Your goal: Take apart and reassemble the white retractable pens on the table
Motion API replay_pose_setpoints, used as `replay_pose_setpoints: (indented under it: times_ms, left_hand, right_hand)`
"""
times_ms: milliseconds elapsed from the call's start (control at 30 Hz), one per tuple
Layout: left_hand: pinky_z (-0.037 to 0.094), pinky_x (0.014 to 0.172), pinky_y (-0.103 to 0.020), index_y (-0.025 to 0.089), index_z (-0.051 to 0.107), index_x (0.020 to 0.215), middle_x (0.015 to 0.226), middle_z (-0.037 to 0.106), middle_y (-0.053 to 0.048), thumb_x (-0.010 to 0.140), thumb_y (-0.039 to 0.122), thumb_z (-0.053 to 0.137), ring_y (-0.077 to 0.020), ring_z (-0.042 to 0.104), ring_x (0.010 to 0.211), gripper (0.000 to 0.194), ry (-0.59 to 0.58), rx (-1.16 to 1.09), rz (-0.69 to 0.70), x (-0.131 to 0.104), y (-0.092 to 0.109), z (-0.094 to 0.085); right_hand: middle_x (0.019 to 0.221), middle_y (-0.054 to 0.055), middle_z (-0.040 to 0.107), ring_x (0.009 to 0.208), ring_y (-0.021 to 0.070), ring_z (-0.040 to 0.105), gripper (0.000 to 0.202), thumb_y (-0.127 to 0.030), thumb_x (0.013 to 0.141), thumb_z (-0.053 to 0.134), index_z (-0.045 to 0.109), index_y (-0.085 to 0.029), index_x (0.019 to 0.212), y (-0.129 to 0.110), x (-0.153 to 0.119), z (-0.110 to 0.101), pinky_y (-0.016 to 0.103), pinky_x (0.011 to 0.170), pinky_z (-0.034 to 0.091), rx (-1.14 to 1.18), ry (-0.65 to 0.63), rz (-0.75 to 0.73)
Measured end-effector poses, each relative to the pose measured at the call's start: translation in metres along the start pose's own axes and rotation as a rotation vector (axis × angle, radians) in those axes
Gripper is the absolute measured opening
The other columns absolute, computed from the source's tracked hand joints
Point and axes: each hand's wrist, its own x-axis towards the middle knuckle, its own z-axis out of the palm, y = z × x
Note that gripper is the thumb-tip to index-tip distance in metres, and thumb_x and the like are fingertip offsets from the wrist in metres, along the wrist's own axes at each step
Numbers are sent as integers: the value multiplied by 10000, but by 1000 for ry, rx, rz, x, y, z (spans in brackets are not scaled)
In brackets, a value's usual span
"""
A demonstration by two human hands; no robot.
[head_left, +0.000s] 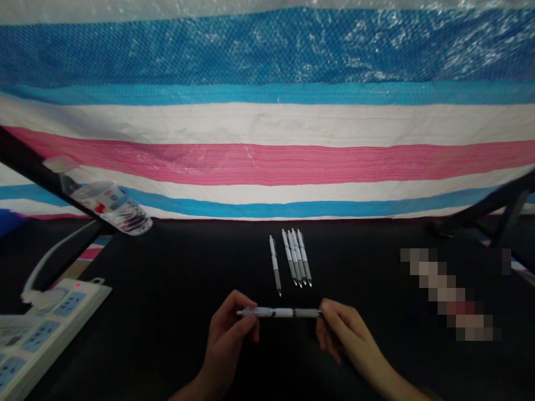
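A white and grey pen lies level between my two hands, just above a black table. My left hand pinches its left end with thumb and fingers. My right hand grips its right end at the fingertips. Beyond the held pen, a single pen lies on the table, tip toward me. Right of it, a tight row of three similar pens lies side by side, tips toward me.
A white power strip with a red light and a white cable sits at the left edge. A clear water bottle lies tilted at the back left. A striped tarp hangs behind. A blurred patch is at the right.
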Motion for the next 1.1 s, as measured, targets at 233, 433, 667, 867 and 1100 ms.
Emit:
replay_pose_setpoints:
  times_ms: [233, 433, 667, 867, 1100]
  left_hand:
    - [378, 522, -249, 168, 682, 788, 565, 614, 14, 750, 406, 815, -132, 523, 514, 276, 3, 16, 22, 1, 1, -1]
    - [386, 539, -246, 173, 685, 827, 586, 626, 11, 790, 399, 788, -136, 538, 535, 251, -33, 28, 42, 3, -2, -6]
    - [377, 527, -252, 170, 685, 808, 573, 612, 9, 774, 400, 793, -141, 526, 530, 256, -5, 43, 30, 3, 2, -3]
    - [368, 518, -253, 168, 677, 788, 550, 595, 16, 750, 425, 807, -134, 509, 508, 291, 17, 43, 32, 4, 4, -3]
    - [375, 523, -240, 168, 674, 795, 552, 590, 21, 763, 428, 803, -126, 504, 516, 292, 26, 44, 40, 6, 5, -3]
  right_hand:
    - [645, -18, 640, 371, 47, 454, 475, -646, 869, 662, 616, -174, 838, 0, 0, 0, 169, 380, 252, 46, 50, -51]
    - [566, -17, 604, 362, 49, 465, 522, -661, 868, 649, 599, -160, 730, -2, 2, -1, 154, 365, 263, 32, 23, -4]
    - [717, 29, 695, 369, 84, 585, 508, -668, 846, 666, 611, -163, 853, 4, 3, 1, 142, 320, 341, 135, -4, 52]
    - [684, -3, 673, 456, 111, 637, 434, -549, 773, 814, 629, -166, 859, 0, 2, 0, 150, 362, 388, 195, 37, 25]
    - [641, 3, 684, 440, 123, 625, 364, -434, 744, 862, 617, -169, 793, -4, -5, -3, 173, 388, 393, 355, 157, -24]
